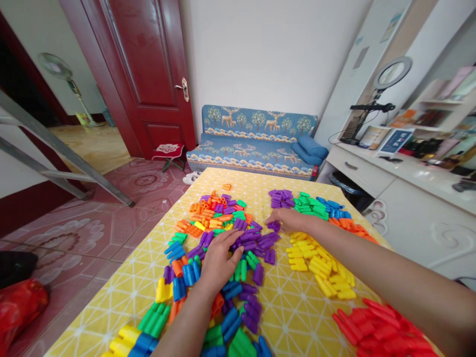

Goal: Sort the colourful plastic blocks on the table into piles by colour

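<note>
My left hand (220,258) lies on the mixed pile of plastic bullet-shaped building blocks, its thumb apart from its fingers. Its fingertips touch purple blocks (251,239) in the middle of that pile. Farther right, my right hand (286,218) reaches across the table with its fingers bent down over a purple block (274,226). Just beyond it sits a small heap of purple blocks (281,198). Orange blocks (211,208) mixed with other colours lie past my left hand. Green blocks (245,342) and blue ones (231,325) lie nearer me.
Sorted heaps line the right side: green blocks (309,206), blue blocks (330,207), orange blocks (355,229), yellow blocks (322,263) and red blocks (383,329). A yellow patterned cloth (293,307) covers the table. Behind stands a blue sofa (245,144); a white desk (394,173) is at right.
</note>
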A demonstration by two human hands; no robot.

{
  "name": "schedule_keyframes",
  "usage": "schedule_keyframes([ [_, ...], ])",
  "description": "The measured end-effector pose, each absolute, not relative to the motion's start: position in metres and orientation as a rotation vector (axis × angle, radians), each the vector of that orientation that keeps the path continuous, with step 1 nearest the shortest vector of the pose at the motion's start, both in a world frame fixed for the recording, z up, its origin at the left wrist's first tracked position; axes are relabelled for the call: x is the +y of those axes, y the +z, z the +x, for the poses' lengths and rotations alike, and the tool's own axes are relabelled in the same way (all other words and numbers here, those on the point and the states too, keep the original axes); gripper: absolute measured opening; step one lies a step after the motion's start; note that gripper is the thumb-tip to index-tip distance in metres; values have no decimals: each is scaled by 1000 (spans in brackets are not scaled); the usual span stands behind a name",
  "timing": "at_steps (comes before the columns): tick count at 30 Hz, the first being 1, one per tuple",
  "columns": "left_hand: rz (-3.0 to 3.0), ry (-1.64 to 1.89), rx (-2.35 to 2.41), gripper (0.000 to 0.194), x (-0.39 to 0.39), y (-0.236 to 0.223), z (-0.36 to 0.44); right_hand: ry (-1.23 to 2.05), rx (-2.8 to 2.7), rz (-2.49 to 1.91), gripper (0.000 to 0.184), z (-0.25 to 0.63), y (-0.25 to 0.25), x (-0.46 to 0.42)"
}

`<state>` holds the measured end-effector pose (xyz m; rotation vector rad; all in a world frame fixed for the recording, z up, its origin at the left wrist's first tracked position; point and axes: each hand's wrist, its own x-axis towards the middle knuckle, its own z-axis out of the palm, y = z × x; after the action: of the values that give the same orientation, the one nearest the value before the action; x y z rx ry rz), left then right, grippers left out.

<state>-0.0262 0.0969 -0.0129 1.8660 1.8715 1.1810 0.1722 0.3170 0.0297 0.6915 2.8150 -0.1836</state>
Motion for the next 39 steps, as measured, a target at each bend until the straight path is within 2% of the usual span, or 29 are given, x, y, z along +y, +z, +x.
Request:
schedule_keyframes([
  [4, 1876, 1189, 1869, 42, 97, -13, -27, -129, 2881, 724, 45, 175, 24, 314],
  [10, 1851, 1160, 1886, 39, 97, -10, -26, 159, 2849, 1227, 35, 169, 44, 332],
  [15, 1839, 1159, 1880, 40, 96, -8, -25, 318, 2774, 1604, 46, 160, 58, 371],
  [18, 1832, 1153, 1886, 39, 96, -9, -25, 354, 2712, 1709, 43, 152, 57, 392],
  [22, 1833, 1150, 1889, 40, 96, -11, -25, 343, 2675, 1683, 37, 137, 51, 408],
  [30, 1839, 1116, 1913, 39, 96, -12, -25, 263, 2724, 1380, 35, 112, 35, 406],
  [39, 1842, 1136, 1900, 39, 96, -12, -26, 132, 2758, 1396, 36, 117, 31, 390],
])
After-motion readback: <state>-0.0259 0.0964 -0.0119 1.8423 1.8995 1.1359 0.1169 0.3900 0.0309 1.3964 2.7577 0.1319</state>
